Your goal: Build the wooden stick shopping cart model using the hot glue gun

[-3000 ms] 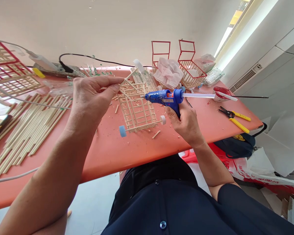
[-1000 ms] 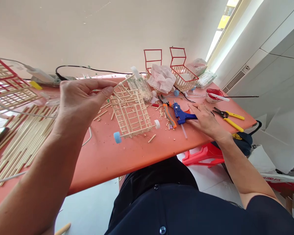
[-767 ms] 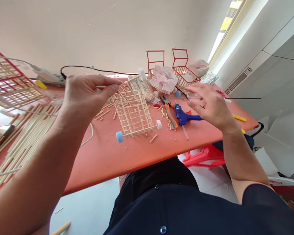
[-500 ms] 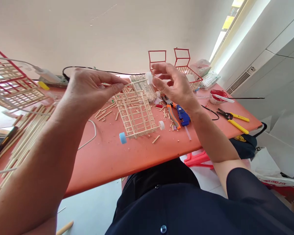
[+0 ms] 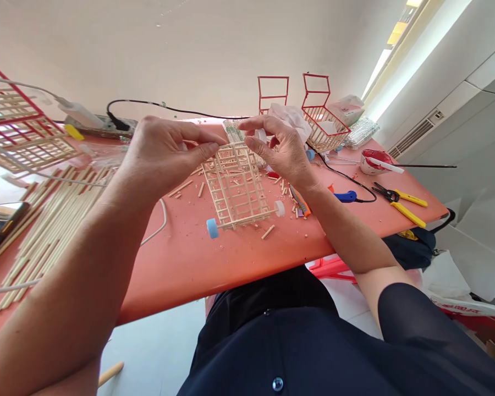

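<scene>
Near the front edge of the orange worktop [image 5: 177, 269], a short cut stick [image 5: 268, 231] is left just beside the wheeled stick frame [image 5: 226, 192]. The frame is built of thin, pale sticks, crossed into an open lattice; along its near end an axle is fitted, capped by a light blue wheel [image 5: 213, 228] at the left and a white wheel [image 5: 279, 208] at the right. Long sticks [image 5: 53, 234] are laid out to the left, yellow-handled pliers [image 5: 392, 196] to the right. At the frame's far end, a stick is pinched between thumb and fingers of the left hand [image 5: 169, 148]. The right hand [image 5: 284, 151] is held close by, thumb and forefinger parted; whether anything is gripped there cannot be told. Beyond, a red-rimmed basket [image 5: 324, 135] is set near the wall.
</scene>
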Tool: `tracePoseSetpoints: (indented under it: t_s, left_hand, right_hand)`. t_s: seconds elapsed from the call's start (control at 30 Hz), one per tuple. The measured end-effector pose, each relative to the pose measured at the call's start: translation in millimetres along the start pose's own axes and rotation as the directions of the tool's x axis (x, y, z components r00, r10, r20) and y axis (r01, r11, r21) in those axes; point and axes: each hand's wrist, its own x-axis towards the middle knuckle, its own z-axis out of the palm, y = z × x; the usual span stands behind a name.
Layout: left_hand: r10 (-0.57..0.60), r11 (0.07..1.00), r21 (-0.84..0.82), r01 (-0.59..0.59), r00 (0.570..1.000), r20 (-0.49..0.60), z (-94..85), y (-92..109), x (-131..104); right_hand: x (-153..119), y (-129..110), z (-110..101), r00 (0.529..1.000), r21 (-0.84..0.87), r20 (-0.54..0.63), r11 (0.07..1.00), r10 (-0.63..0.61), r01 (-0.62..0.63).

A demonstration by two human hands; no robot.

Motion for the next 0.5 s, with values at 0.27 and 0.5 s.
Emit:
tracePoseSetpoints:
  t_s: [0.27,0.5]
  left_hand:
    - [-0.035,0.999,0.043,0.034,0.999,0.036,3.6,-1.8,-1.1]
    - [0.008,1.0,0.021,-0.008,1.0,0.028,4.2,-7.7,-0.3]
  right_hand:
    - [0.6,16.1,7.2,0.999,0.075,-0.028,0.997,-0.028,0.03]
    - [-2.0,19.4,10.4,0.999,0.093,-0.035,0.995,-0.019,0.022]
